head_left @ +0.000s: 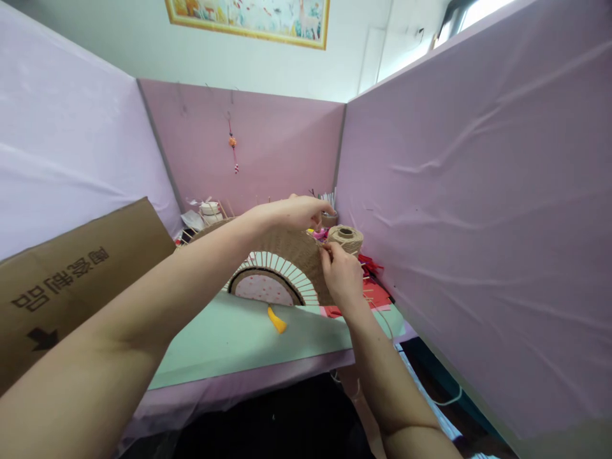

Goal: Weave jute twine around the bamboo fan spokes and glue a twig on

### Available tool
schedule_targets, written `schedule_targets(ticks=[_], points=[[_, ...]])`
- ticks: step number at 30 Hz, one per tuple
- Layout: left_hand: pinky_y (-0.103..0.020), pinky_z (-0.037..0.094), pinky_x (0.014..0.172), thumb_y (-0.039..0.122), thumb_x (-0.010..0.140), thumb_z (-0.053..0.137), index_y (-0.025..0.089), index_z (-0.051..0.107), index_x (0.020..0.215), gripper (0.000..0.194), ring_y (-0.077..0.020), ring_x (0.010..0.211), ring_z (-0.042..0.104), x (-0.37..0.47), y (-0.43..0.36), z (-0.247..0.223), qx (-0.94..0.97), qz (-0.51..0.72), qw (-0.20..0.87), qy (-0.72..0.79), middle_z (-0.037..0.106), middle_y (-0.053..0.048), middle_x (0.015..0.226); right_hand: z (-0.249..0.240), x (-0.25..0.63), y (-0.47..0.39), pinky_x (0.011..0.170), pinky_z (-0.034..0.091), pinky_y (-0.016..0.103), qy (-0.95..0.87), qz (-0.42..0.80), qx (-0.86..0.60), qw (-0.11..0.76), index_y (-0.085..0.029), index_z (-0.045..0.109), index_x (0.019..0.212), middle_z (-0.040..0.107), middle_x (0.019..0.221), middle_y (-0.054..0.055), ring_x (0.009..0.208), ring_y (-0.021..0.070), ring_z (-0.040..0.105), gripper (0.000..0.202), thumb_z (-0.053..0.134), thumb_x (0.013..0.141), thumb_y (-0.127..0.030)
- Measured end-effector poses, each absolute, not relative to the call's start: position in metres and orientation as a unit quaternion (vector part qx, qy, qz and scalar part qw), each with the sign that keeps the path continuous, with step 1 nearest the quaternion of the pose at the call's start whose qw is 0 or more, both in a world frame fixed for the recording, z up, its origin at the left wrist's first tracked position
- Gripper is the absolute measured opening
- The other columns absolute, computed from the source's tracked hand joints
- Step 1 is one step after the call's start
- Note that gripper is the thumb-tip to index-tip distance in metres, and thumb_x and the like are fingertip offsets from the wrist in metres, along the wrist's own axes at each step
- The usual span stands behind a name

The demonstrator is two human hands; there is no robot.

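Note:
A half-round fan of thin sticks, with a wide band of brown twine woven through them, stands on the pale green table top. Its lower middle is a pink dotted half-disc with a dark rim. My left hand reaches across above the fan's far edge, fingers bent downward; whatever they hold is too small to make out. At the fan's right edge my right hand is closed, thumb and fingers pinching the woven band. Just behind it stands a spool of twine. A yellow tassel lies below the half-disc.
A cardboard box panel leans at the left. Red paper and strips lie at the right. White sticks stand in a round holder at the back. Pink cloth partitions close in the sides and back; a beaded charm hangs there.

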State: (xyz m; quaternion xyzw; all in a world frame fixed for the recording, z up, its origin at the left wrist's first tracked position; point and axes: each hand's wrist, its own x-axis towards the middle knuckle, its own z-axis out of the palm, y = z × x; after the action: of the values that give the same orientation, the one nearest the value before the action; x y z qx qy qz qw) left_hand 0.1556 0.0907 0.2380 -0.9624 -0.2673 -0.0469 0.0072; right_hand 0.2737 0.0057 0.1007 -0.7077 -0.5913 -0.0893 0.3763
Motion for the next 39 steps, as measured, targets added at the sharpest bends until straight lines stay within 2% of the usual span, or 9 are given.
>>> schedule_targets(ticks=[5, 10, 13, 17, 21, 23, 30, 35, 39], points=[[-0.026, 0.040, 0.072, 0.017, 0.076, 0.053, 0.024, 0.063, 0.117, 0.043, -0.0150, 0.085, 0.061, 0.158, 0.097, 0.233, -0.964, -0.033, -0.007, -0.264, 0.071, -0.003, 0.103, 0.094, 0.274, 0.011, 0.065, 0.038, 0.029, -0.598, -0.085, -0.701, 0.380, -0.021, 0.066, 0.105, 0.074, 0.087, 0.009, 0.076, 0.0238, 0.068, 0.026, 0.043, 0.096, -0.032], [-0.038, 0.034, 0.091, 0.019, 0.074, 0.057, 0.024, 0.071, 0.090, 0.022, -0.0190, 0.090, 0.061, 0.168, 0.090, 0.233, -0.950, -0.018, 0.086, -0.301, 0.072, -0.002, 0.094, 0.093, 0.276, 0.010, 0.066, 0.040, 0.029, -0.604, -0.084, -0.685, 0.400, -0.020, 0.067, 0.104, 0.074, 0.087, 0.010, 0.077, 0.0241, 0.067, 0.026, 0.044, 0.095, -0.030], [-0.042, 0.033, 0.091, 0.019, 0.070, 0.060, 0.021, 0.068, 0.081, 0.014, -0.0198, 0.087, 0.060, 0.172, 0.086, 0.236, -0.943, 0.008, 0.103, -0.316, 0.071, -0.002, 0.090, 0.091, 0.276, 0.011, 0.066, 0.040, 0.029, -0.606, -0.087, -0.675, 0.412, -0.020, 0.067, 0.103, 0.074, 0.086, 0.010, 0.075, 0.0233, 0.067, 0.026, 0.044, 0.095, -0.030], [-0.034, 0.040, 0.076, 0.019, 0.068, 0.061, 0.021, 0.067, 0.082, 0.015, -0.0185, 0.077, 0.059, 0.169, 0.083, 0.238, -0.951, 0.023, 0.096, -0.294, 0.070, -0.003, 0.088, 0.088, 0.276, 0.013, 0.067, 0.040, 0.029, -0.614, -0.091, -0.658, 0.425, -0.021, 0.066, 0.103, 0.073, 0.088, 0.009, 0.076, 0.0235, 0.067, 0.028, 0.042, 0.095, -0.032], [-0.027, 0.039, 0.063, 0.016, 0.069, 0.059, 0.019, 0.067, 0.087, 0.020, -0.0162, 0.071, 0.058, 0.162, 0.081, 0.241, -0.949, 0.025, 0.092, -0.300, 0.070, -0.005, 0.088, 0.083, 0.277, 0.013, 0.066, 0.042, 0.030, -0.611, -0.073, -0.634, 0.468, -0.020, 0.056, 0.122, 0.073, 0.089, 0.008, 0.076, 0.0242, 0.067, 0.033, 0.044, 0.094, -0.032], [-0.026, 0.037, 0.060, 0.015, 0.068, 0.059, 0.019, 0.067, 0.087, 0.021, -0.0155, 0.070, 0.058, 0.159, 0.079, 0.243, -0.945, 0.024, 0.098, -0.310, 0.070, -0.005, 0.087, 0.081, 0.278, 0.011, 0.066, 0.043, 0.030, -0.605, -0.065, -0.619, 0.497, -0.018, 0.052, 0.125, 0.072, 0.089, 0.008, 0.075, 0.0237, 0.066, 0.035, 0.045, 0.093, -0.033], [-0.028, 0.039, 0.060, 0.017, 0.067, 0.059, 0.020, 0.068, 0.087, 0.022, -0.0177, 0.073, 0.060, 0.158, 0.074, 0.244, -0.938, 0.019, 0.098, -0.331, 0.070, -0.006, 0.091, 0.078, 0.289, 0.005, 0.078, 0.047, 0.030, -0.624, -0.067, -0.536, 0.565, -0.018, 0.061, 0.094, 0.070, 0.090, 0.009, 0.084, 0.0200, 0.064, 0.020, 0.045, 0.093, -0.029], [-0.028, 0.040, 0.061, 0.018, 0.069, 0.058, 0.020, 0.068, 0.088, 0.022, -0.0189, 0.075, 0.061, 0.157, 0.075, 0.241, -0.937, -0.001, 0.097, -0.335, 0.071, -0.007, 0.094, 0.078, 0.299, 0.001, 0.076, 0.048, 0.031, -0.610, -0.059, -0.546, 0.571, -0.018, 0.063, 0.091, 0.070, 0.088, 0.008, 0.081, 0.0194, 0.064, 0.022, 0.046, 0.092, -0.032], [-0.028, 0.041, 0.062, 0.032, 0.068, 0.067, 0.021, 0.068, 0.089, 0.024, -0.0199, 0.078, 0.061, 0.159, 0.078, 0.236, -0.930, -0.014, 0.096, -0.356, 0.070, -0.007, 0.095, 0.079, 0.307, 0.001, 0.073, 0.048, 0.031, -0.589, -0.061, -0.560, 0.580, -0.018, 0.063, 0.089, 0.069, 0.084, 0.008, 0.076, 0.0189, 0.063, 0.020, 0.049, 0.090, -0.033]])
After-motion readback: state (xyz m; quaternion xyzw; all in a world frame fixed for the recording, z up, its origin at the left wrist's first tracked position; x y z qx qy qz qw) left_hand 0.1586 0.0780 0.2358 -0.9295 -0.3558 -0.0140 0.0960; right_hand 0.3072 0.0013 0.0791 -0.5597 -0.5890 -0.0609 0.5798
